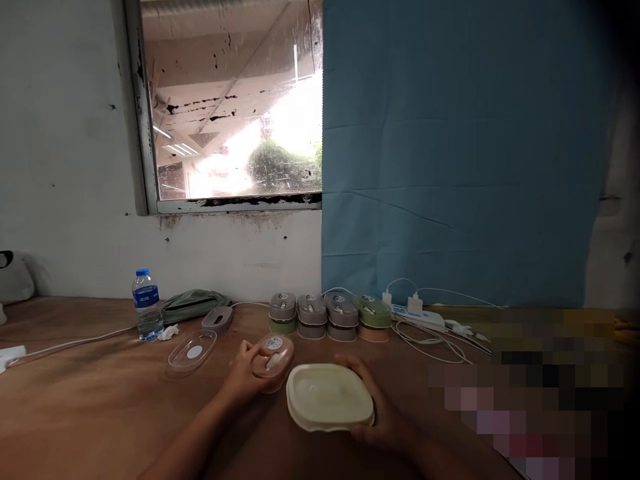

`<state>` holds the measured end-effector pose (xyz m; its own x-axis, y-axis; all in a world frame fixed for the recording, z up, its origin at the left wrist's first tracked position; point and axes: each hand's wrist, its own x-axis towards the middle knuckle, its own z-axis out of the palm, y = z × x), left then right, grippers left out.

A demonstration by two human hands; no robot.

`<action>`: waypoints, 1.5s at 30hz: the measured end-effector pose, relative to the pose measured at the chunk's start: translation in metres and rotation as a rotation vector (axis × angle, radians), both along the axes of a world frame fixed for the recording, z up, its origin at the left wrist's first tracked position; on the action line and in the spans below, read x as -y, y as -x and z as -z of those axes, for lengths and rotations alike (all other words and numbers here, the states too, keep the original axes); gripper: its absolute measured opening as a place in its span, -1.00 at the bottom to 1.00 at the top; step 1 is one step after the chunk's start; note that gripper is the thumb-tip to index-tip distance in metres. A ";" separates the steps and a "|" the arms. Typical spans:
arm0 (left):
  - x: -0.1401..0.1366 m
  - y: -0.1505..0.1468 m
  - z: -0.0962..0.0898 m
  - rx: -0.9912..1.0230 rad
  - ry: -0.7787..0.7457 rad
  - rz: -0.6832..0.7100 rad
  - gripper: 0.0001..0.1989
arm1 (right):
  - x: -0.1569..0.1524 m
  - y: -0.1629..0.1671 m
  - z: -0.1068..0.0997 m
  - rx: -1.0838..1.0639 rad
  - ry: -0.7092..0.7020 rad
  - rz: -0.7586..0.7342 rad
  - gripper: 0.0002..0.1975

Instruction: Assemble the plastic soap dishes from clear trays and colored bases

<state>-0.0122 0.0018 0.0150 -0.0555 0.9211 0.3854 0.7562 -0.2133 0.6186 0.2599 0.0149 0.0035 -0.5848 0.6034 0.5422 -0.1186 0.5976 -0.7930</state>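
My left hand [246, 375] is closed around the edge of a pink lunch box lid [285, 351], which is tilted and has a round label on top. In my right hand [383, 410] is a pale cream oval container [330, 395], gripped at its right side with thumb and fingers. The container is just right of the pink lid, low over the table; whether it touches the table I cannot tell. Left of my left hand lie a clear plastic cover [186, 360] with a white round sticker and a grey lid [217, 320].
Several lunch boxes [341, 317] stand in a row along the wall, grey and green on top. A water bottle [147, 307], a crumpled tissue [169, 332] and a green pouch [195, 303] sit at the left. A power strip [417, 316] with loose cables [430, 343] lies at the right.
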 end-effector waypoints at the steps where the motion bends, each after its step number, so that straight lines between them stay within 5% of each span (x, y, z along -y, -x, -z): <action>1: 0.003 -0.009 0.002 0.032 -0.021 0.076 -0.62 | 0.000 0.001 -0.001 -0.060 0.021 0.016 -0.16; 5: 0.012 -0.036 0.010 0.058 -0.084 0.432 -0.40 | -0.004 0.004 -0.003 -0.177 0.074 0.116 -0.16; 9: 0.023 -0.042 0.006 -0.042 -0.320 0.365 -0.23 | -0.010 0.003 -0.003 -0.198 0.105 0.191 -0.23; 13: 0.033 -0.038 -0.011 -0.327 -0.458 0.388 -0.43 | -0.009 0.001 -0.003 -0.155 0.064 0.171 -0.23; 20: 0.031 -0.037 -0.014 -0.534 -0.355 0.650 -0.79 | -0.007 0.002 -0.003 -0.056 -0.021 0.118 -0.19; 25: 0.030 -0.029 -0.010 -0.500 -0.278 0.477 -0.81 | -0.012 0.000 -0.001 0.049 -0.125 0.272 -0.27; 34: -0.017 0.020 0.011 -0.627 -0.075 0.000 -0.76 | -0.010 0.004 -0.006 0.141 -0.274 0.384 -0.88; 45: -0.102 0.063 0.017 -0.700 0.023 -0.316 -0.67 | -0.008 0.007 -0.009 0.161 -0.272 0.387 -0.86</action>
<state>-0.0751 0.1035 -0.0024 -0.0679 0.9101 0.4088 0.9960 0.0855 -0.0249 0.2533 0.0233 0.0124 -0.4353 0.6417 0.6314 0.2635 0.7615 -0.5922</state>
